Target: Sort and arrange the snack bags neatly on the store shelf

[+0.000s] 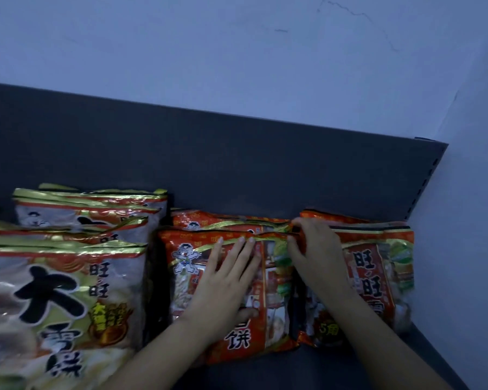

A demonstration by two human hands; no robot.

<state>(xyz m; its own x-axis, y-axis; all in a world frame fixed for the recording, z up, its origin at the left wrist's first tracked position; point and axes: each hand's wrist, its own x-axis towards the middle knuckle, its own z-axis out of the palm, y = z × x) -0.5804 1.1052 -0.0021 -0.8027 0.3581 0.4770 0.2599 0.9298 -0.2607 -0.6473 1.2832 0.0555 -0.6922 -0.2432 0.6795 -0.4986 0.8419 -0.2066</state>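
Red middle bag (223, 291) under flat, spread left fingers (237, 251); right fingers (296, 243) apparently pinch its corner.

Hands (226, 280) apparently pressing red bags (265, 299).

Dim, perhaps bluish wall (237, 52) behind dark shelving (181, 153).

The large pale plastic snack bag (59, 299) reads "旺旺 大雪饼"; the right red foil bag (378, 277) reads "旺旺" and "5角".
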